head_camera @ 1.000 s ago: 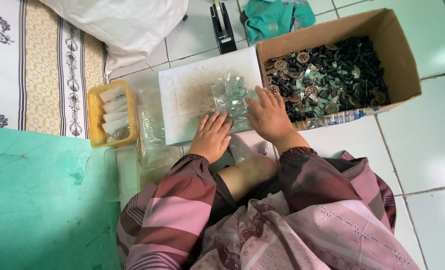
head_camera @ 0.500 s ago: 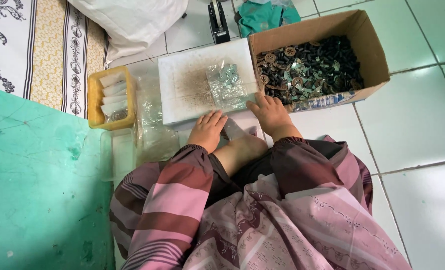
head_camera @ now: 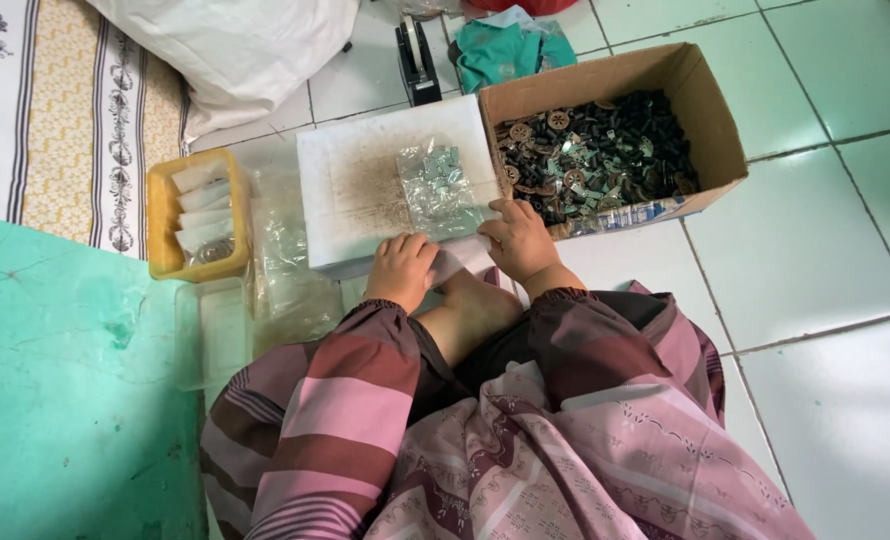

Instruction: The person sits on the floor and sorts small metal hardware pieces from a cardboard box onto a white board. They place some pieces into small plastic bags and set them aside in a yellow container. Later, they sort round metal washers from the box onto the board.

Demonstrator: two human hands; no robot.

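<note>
Two hands met at the white board's (head_camera: 365,170) 6 o'clock edge: right hand (head_camera: 521,240) pinched the clear bag (head_camera: 439,190), light, crinkly, slippery; left hand (head_camera: 403,270) curled, grip hidden, beside it.

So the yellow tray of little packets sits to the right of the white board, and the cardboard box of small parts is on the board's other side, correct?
Not quite. In the head view the yellow tray sits left of the white board; the cardboard box is on its right.

white sack (head_camera: 235,45) cut off; box parts (head_camera: 595,150) indistinct
</note>
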